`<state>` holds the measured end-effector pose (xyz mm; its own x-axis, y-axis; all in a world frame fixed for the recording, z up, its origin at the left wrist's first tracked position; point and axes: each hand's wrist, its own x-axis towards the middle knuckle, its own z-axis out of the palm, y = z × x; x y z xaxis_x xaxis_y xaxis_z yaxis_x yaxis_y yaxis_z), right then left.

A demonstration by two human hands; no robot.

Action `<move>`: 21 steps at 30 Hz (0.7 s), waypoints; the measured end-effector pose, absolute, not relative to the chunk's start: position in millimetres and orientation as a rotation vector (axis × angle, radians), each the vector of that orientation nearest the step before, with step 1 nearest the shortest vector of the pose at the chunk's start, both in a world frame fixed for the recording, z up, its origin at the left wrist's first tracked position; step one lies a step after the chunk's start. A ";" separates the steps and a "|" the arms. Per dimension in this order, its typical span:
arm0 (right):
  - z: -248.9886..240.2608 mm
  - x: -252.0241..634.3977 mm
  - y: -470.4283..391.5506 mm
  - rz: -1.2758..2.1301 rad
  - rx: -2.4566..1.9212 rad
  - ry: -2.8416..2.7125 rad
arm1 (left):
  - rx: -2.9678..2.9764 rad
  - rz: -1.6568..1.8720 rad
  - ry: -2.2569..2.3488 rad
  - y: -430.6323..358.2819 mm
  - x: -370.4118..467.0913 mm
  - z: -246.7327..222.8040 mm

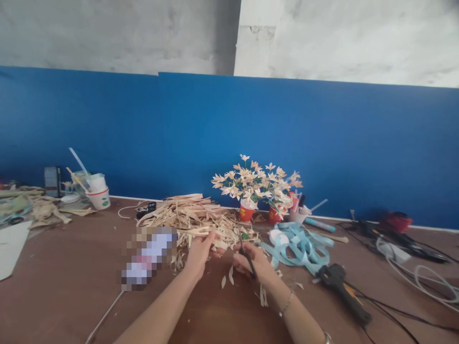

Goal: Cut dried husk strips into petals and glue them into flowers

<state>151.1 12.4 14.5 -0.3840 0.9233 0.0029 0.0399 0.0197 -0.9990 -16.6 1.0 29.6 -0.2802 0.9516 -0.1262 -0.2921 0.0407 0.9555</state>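
Note:
My left hand (201,252) pinches a small pale piece of dried husk-like leaf (220,244) between thumb and fingers. Black-handled scissors (248,262) are in my right hand (258,265), fingers curled round the handles and the blades pointing away from me. The two hands are a short distance apart. Right behind them lies a large heap of pale dried strips (190,212). On the brown table between my forearms are a few small petal-shaped cut pieces (231,275).
Red cups (246,212) with pale flowers (247,179) stand by the blue partition (186,129). Rightward lie tangled blue ribbon (299,246), a black glue gun (342,291) and cables (416,272). A blurred-out device (148,260) with a cord is at left, a white cup (99,198) behind it.

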 end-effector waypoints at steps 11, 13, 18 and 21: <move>11.2 153.9 5.5 1.749 -0.973 -1.821 | 0.751 1.627 1.274 6.7 -23.9 30.5; 9.8 153.7 6.0 1.748 -1.002 -1.821 | 0.781 1.609 1.288 4.8 -21.5 32.5; 10.9 154.0 6.5 1.711 -1.064 -1.836 | 0.827 1.580 1.302 2.1 -17.4 35.0; 13.6 153.1 5.6 1.696 -1.057 -1.841 | 0.840 1.571 1.313 1.7 -17.0 34.9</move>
